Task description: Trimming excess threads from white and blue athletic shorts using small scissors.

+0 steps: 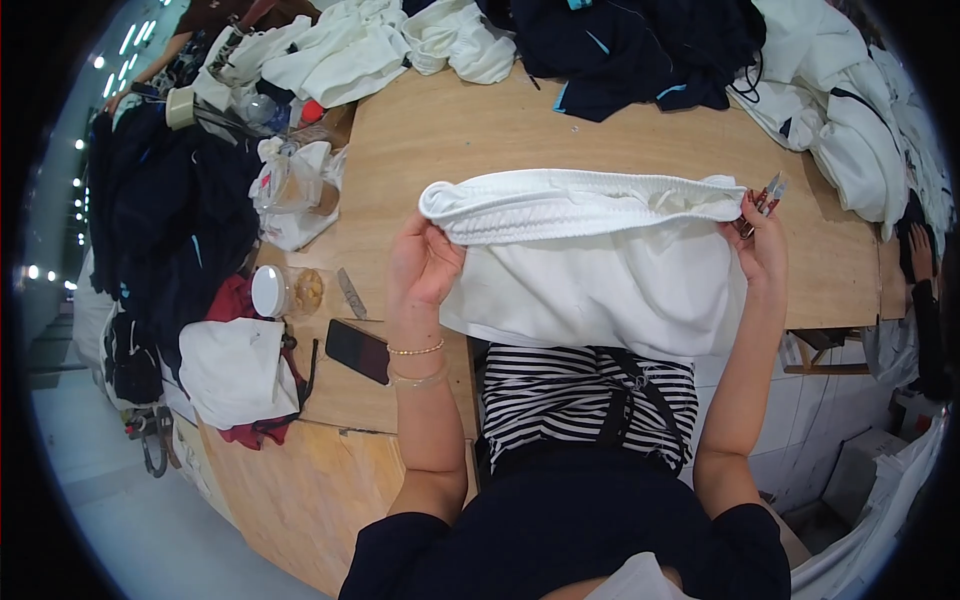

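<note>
A white garment with a gathered elastic waistband (590, 280), which looks like trousers or shorts, is stretched sideways in front of me over the table edge. My left hand (428, 268) is closed around the left end of the waistband, its fingers partly hidden behind the cloth. At the other end, my right hand (763, 240) grips the waistband. Small thread snips (774, 188) are also held in that hand, their blades pointing up and away from the cloth. The lower part of the garment hangs toward my lap.
Dark blue garments (640, 50) and white garments (835, 120) are heaped along the far side. To the left are a lidded jar (285, 290), a phone (357, 350), a small blade-like tool (351, 293) and a plastic cup (300, 190). Another person's hand (921, 252) shows at far right.
</note>
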A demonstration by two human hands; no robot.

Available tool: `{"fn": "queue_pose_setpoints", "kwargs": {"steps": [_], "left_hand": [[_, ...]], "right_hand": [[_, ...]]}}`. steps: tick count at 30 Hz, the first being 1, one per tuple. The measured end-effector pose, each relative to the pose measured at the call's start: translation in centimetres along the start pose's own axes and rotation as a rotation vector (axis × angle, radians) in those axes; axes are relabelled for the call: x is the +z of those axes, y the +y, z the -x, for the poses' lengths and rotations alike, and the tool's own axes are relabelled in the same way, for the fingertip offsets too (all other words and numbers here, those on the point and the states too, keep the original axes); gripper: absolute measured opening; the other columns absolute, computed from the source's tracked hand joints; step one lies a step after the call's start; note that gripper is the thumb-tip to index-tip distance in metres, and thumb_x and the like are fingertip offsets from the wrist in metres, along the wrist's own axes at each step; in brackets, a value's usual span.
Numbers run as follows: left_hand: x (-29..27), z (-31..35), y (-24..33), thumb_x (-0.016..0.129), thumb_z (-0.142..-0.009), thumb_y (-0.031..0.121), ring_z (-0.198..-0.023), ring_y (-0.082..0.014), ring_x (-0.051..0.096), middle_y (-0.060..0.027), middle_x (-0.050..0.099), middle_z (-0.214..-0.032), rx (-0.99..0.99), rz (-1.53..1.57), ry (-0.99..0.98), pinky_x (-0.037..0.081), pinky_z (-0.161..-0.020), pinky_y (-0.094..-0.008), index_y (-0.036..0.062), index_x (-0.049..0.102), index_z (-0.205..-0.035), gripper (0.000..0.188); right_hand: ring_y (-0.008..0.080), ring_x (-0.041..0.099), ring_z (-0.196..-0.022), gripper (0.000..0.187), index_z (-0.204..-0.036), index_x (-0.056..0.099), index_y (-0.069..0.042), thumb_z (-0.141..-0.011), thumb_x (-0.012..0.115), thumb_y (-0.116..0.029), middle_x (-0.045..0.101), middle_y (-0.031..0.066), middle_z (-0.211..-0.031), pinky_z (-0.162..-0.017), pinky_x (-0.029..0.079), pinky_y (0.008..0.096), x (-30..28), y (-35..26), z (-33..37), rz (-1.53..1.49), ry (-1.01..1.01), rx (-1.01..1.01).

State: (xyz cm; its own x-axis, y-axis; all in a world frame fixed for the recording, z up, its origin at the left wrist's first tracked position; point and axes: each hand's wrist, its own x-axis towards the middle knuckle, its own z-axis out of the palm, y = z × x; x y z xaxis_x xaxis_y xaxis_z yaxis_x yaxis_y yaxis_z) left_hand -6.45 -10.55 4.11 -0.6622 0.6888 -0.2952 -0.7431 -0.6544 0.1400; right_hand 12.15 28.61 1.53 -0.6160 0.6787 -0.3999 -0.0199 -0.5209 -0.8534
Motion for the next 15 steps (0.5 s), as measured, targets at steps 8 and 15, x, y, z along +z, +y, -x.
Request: {"fn": "queue_pose_setpoints", "kwargs": {"steps": [8, 15], "left_hand": [[-1.0, -0.8, -1.0, 0.040, -0.098, 0.017, -0.097, -0.0235, 0.064, -0.0132, 0.064, -0.108, 0.134, -0.091, 0.069, 0.055, -0.084, -0.0367, -0.0020, 0.057, -0.107, 0.027], [0.8, 1.6, 0.7, 0.046, -0.095, 0.026, -0.107, -0.0263, 0.060, -0.0138, 0.063, -0.113, 0.268, -0.185, 0.027, 0.047, -0.095, -0.0446, 0.0020, 0.059, -0.111, 0.032]], "right_hand": [[0.0188, 0.063, -0.097, 0.015, -0.107, 0.058, -0.003, -0.093, 0.052, -0.007, 0.064, 0.0086, -0.104, -0.087, 0.053, 0.0338, 0.0, 2.0, -1.3, -0.371, -0.015, 0.188], [0.0194, 0.061, -0.100, 0.023, -0.113, 0.058, -0.003, -0.094, 0.049, -0.012, 0.062, 0.0095, -0.111, -0.093, 0.049, 0.0364, -0.6, -5.0, 4.1, -0.417, -0.497, 0.079]]}}
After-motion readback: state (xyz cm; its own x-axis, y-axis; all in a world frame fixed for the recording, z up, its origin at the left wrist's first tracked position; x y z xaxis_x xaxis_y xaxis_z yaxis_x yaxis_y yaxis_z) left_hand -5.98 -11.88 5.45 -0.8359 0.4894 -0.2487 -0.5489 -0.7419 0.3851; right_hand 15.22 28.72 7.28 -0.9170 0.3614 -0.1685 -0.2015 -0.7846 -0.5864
